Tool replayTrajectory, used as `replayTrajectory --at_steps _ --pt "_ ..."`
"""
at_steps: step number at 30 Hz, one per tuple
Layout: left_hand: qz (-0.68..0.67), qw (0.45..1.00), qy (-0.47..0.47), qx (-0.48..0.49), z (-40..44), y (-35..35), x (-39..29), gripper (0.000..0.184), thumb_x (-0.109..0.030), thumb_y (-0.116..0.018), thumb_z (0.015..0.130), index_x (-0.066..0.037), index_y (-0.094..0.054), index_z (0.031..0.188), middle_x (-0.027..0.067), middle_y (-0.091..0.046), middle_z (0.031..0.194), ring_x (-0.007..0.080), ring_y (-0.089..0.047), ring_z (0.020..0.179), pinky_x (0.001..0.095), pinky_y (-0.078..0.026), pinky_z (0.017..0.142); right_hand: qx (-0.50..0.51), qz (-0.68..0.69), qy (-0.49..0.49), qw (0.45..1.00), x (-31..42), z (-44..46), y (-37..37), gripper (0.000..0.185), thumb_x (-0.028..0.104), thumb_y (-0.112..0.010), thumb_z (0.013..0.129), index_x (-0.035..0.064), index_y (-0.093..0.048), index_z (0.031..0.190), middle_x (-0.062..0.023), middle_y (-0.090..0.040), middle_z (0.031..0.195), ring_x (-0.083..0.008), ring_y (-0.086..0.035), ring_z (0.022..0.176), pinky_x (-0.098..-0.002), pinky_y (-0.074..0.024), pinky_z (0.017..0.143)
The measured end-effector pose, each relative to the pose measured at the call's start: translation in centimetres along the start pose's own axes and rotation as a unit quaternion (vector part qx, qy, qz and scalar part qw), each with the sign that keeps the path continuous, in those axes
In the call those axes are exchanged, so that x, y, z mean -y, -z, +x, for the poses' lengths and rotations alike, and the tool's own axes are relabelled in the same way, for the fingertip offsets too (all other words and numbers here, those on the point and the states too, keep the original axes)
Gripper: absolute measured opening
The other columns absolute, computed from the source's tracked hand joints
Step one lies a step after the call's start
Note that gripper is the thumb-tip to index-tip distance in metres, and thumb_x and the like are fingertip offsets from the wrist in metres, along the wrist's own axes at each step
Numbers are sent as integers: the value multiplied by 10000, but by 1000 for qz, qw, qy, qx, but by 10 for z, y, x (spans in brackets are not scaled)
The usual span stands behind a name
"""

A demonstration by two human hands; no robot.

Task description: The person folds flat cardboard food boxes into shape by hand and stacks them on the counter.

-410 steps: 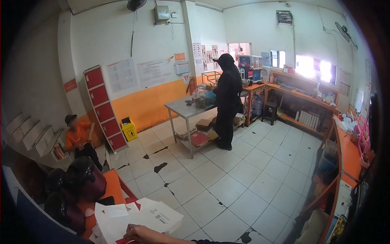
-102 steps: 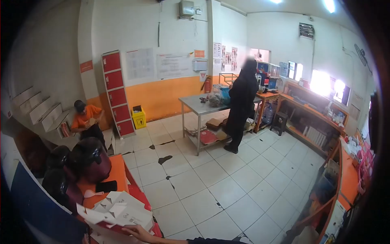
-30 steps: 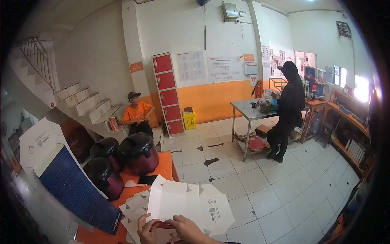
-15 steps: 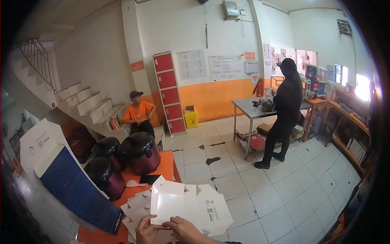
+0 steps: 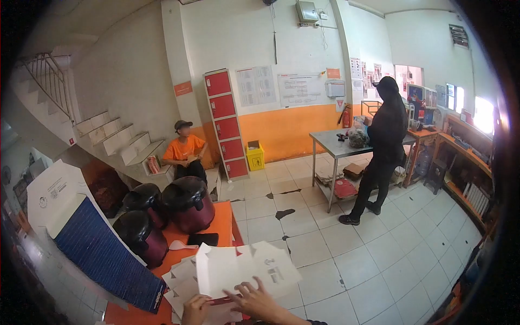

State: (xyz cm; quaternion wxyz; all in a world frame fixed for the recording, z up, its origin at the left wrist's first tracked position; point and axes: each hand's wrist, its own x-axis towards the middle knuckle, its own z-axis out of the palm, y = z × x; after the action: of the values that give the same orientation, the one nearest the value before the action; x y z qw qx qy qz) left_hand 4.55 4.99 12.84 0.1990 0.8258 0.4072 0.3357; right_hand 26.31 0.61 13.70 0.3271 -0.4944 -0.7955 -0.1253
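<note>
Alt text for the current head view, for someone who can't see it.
The wearer's left hand pinches the near edge of a white carton; the right hand is spread open at that edge. Nearby, three lidded pots stand on an orange table. Beyond, one person sits by stairs, another person stands at a metal table.

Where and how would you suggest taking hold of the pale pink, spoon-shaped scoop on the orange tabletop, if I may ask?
Its narrow handle looks best, pinched from above and from the picture's right: the pale pink scoop lies with its broad end toward the nearest maroon, black-lidded pot and its slim end pointing toward the white cardboard carton.
</note>
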Motion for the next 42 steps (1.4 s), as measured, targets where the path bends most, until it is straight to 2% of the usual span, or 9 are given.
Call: replayTrajectory --at_steps 3,7,13,19,25,31,37,40,42 --pt "4 999 7 -40 0 25 3 92 -14 -559 864 19 -644 871 151 -634 872 319 -606 799 393 -485 716 96 -87 -66 989 -21 -10 -5 375 243 -626 819 119 -622 1173 -29 -581 1112 -179 -497 1152 -615 -215 1032" --pt "55 996 -23 -64 1 31 1 91 -45 -573 867 13 -642 861 139 -634 845 315 -608 773 386 -487 695 137 -39 -36 989 -37 -2 11 165 178 -604 794 181 -681 940 25 -612 993 -167 -546 1054 -520 -325 992" --pt "123 987 -53 -94 -1 1 -20 94 -97 -607 858 -30 -630 796 109 -630 816 320 -601 718 388 -488 630 91 -77 -74 990 -32 0 -1 90 150 -618 747 155 -679 814 37 -634 814 -147 -603 849 -342 -421 825" --pt "120 981 -106 -106 8 -12 -42 92 -61 -626 841 -4 -609 771 119 -617 826 315 -596 731 400 -496 650 52 -94 -79 991 -25 0 -3 73 158 -615 698 112 -658 735 22 -601 727 -151 -603 754 -357 -429 794" --pt "96 985 -122 -79 20 -22 -41 43 -41 -650 822 0 -638 819 119 -628 862 300 -613 762 386 -519 688 77 -137 -43 987 -3 8 -8 88 140 -610 691 88 -658 744 -6 -598 731 -179 -581 888 -441 -389 914" --pt "45 988 -116 -93 26 -17 -33 71 -51 -677 811 -4 -664 863 117 -646 889 296 -629 752 372 -520 653 -33 -54 -114 991 -22 8 -20 172 174 -618 707 76 -672 837 -15 -610 846 -223 -527 1046 -525 -277 1029" --pt "63 983 -90 -148 17 -26 -35 109 -84 -692 824 4 -666 883 117 -647 882 284 -627 725 365 -520 644 111 -191 -32 975 -1 9 -31 293 220 -615 737 137 -649 1016 0 -572 928 -220 -474 1130 -696 -143 1016" --pt "-17 974 -51 -220 11 -37 -11 89 -89 -666 860 -5 -665 889 110 -635 851 252 -613 704 362 -509 612 -16 -93 -44 995 -3 13 -28 350 217 -586 768 114 -607 1101 -47 -549 1138 -253 -408 1248 -756 -139 972" --pt "-132 950 -3 -282 6 -47 4 72 -89 -643 885 -21 -668 894 105 -622 835 222 -600 696 356 -497 585 -77 -136 28 987 -4 11 -36 457 290 -592 788 174 -556 1229 -46 -434 1327 -254 -348 1308 -777 -123 941"
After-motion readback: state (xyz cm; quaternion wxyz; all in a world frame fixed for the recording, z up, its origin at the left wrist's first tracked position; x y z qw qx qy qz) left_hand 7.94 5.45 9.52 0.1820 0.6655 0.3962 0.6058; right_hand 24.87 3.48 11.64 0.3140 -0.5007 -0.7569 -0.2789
